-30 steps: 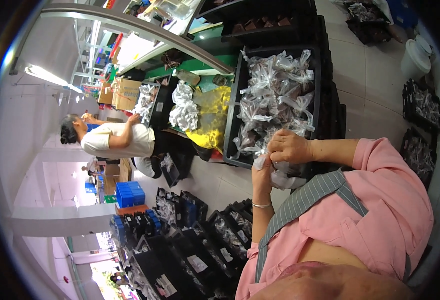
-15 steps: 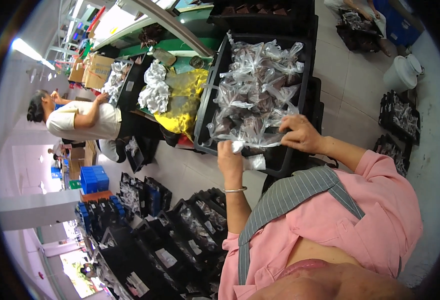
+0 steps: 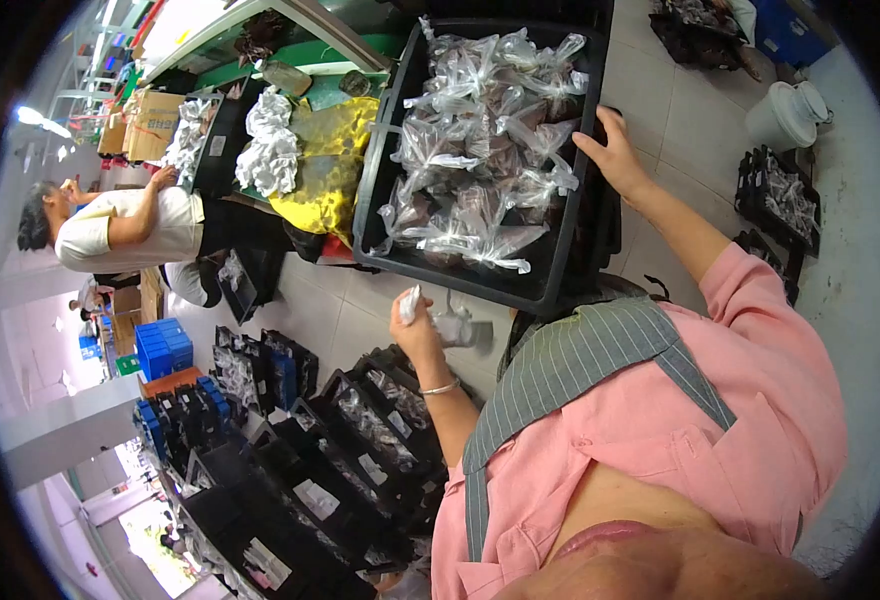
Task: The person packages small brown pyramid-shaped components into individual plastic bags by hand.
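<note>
My left hand (image 3: 416, 328) is raised in front of my chest and grips a small clear plastic bag (image 3: 452, 326) with dark parts in it. My right hand (image 3: 615, 150) reaches out to the far right rim of a black plastic crate (image 3: 375, 175) and rests on its edge beside the filled bags. The crate holds several tied clear bags (image 3: 480, 140) of dark parts. My pink shirt and grey striped strap fill the lower right.
Another person (image 3: 120, 228) in a pale shirt works at the left by a table with white bags (image 3: 268, 150) and a yellow bag (image 3: 328, 170). Rows of black trays (image 3: 300, 470) cover the floor lower left. A white bucket (image 3: 790, 115) and more trays (image 3: 780, 200) stand at the right.
My hands have parted: the right one moved from the bag up to the crate's far right rim, while the left one dropped lower, keeping the small bag. The view swung closer over the crate.
</note>
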A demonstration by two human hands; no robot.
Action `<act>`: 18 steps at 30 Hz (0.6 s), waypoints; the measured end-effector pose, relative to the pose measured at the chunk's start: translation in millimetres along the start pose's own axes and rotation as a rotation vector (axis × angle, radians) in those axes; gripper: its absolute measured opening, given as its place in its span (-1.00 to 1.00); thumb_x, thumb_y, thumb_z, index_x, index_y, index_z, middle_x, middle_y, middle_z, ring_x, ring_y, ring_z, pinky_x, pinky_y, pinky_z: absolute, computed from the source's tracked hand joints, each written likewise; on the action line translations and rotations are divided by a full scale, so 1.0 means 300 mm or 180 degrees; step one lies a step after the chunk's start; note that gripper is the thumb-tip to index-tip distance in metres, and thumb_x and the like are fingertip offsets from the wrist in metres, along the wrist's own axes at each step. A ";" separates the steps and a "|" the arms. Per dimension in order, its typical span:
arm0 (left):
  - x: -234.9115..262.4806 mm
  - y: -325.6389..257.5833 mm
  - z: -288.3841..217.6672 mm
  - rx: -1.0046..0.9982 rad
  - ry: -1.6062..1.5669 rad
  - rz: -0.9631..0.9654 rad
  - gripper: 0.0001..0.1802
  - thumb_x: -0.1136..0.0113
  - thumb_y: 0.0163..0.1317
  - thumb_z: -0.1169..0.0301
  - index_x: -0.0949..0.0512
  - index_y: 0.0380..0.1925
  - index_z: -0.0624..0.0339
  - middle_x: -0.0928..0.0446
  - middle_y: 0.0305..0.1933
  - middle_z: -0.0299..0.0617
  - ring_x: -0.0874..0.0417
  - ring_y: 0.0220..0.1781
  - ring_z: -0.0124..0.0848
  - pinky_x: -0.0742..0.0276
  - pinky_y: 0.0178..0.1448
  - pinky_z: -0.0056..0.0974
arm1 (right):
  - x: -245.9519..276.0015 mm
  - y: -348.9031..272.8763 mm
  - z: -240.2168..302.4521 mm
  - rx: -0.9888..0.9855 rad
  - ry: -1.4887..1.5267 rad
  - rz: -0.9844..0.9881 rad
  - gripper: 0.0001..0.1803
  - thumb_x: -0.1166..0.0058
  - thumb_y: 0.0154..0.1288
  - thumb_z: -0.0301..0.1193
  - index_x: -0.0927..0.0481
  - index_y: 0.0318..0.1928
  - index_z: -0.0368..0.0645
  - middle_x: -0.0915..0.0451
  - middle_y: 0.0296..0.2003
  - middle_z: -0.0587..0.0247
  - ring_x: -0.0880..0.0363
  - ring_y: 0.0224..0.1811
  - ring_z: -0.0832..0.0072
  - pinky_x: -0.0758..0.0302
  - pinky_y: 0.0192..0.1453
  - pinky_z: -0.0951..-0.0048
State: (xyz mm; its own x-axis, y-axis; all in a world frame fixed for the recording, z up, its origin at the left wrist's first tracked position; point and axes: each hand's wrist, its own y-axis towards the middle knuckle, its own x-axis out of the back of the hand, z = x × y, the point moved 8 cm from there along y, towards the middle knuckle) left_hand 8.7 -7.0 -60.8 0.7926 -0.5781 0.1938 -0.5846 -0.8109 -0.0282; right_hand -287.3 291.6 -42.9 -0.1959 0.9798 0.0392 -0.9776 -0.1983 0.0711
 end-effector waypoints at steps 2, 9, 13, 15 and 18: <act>-0.020 0.003 -0.018 -0.0039 0.0059 -0.0004 -0.88 -0.07 0.14 0.54 -0.49 -0.29 0.24 -0.50 -0.48 -0.35 -0.33 -0.54 -0.69 -0.20 -0.46 -0.57 | -0.019 -0.049 0.164 0.1619 -0.1271 -0.0598 -0.42 -0.04 0.16 -0.40 -0.21 0.21 -0.09 -0.32 0.07 0.18 -0.30 0.11 0.32 -0.17 0.22 0.32; -0.005 -0.048 0.006 0.0061 -0.0023 -0.0033 -0.85 -0.05 0.13 0.58 -0.51 -0.27 0.21 -0.50 -0.47 -0.35 -0.39 -0.50 -0.66 -0.26 -0.42 -0.55 | -0.505 -0.320 0.185 0.3076 -0.2575 0.3194 -0.36 -0.21 -0.09 -0.38 -0.35 0.10 0.01 -0.18 0.19 0.07 -0.10 0.27 0.13 -0.11 0.29 0.14; 0.001 -0.116 0.029 0.0033 -0.0099 0.0014 -0.83 -0.05 0.11 0.60 -0.52 -0.27 0.24 -0.52 -0.46 -0.32 -0.47 -0.42 -0.60 -0.34 -0.31 -0.52 | -0.625 -0.319 0.094 0.2921 -0.3275 0.3481 -0.45 -0.22 -0.11 -0.33 -0.41 0.00 0.00 -0.19 0.18 0.04 -0.03 0.30 0.09 -0.03 0.27 -0.12; 0.040 -0.155 0.033 0.0105 -0.0024 -0.0052 -0.84 -0.07 0.11 0.58 -0.52 -0.27 0.24 -0.51 -0.46 -0.32 -0.48 -0.41 -0.59 -0.34 -0.31 -0.53 | -0.595 -0.347 0.112 0.3010 -0.3097 0.3691 -0.61 -0.18 -0.06 -0.32 -0.49 -0.14 -0.05 -0.27 0.11 0.07 -0.03 0.29 0.08 -0.04 0.23 -0.17; 0.122 -0.191 0.060 0.0275 -0.0048 -0.0241 -0.85 -0.09 0.11 0.56 -0.52 -0.27 0.25 -0.51 -0.46 -0.31 -0.48 -0.41 -0.58 -0.35 -0.31 -0.53 | -0.519 -0.399 0.095 0.2579 -0.2475 0.4807 -0.75 -0.14 -0.01 -0.33 -0.55 -0.26 -0.10 -0.39 -0.01 0.13 -0.16 0.23 0.17 -0.07 0.19 -0.18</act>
State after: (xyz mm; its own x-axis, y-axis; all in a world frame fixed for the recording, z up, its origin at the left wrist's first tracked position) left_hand 74.4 16.7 -69.7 0.8369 -0.5156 0.1839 -0.5062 -0.8568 -0.0986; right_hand -137.5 162.0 -29.1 -0.4418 -0.1887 0.8770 0.2745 -0.9592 -0.0681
